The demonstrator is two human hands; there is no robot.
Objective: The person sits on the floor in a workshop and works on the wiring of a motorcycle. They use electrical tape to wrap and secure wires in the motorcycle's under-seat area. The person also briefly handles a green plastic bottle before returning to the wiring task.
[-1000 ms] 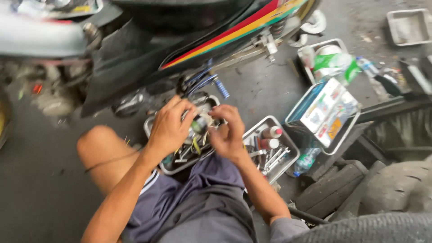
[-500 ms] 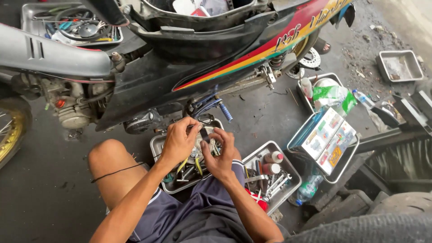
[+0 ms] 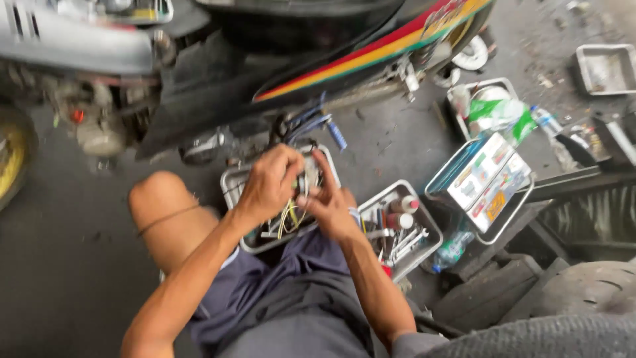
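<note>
— Held what, and where?
— A small dark part, pinched between both hands over the metal tray of tools, just below the motorcycle. Too blurred to tell its long axis or heading.
— Hand poses?
— Left hand arched above, knuckles up, fingers curled onto the part. Right hand beneath, 2 fingertips raised, thumb seemingly closed against it.
</note>
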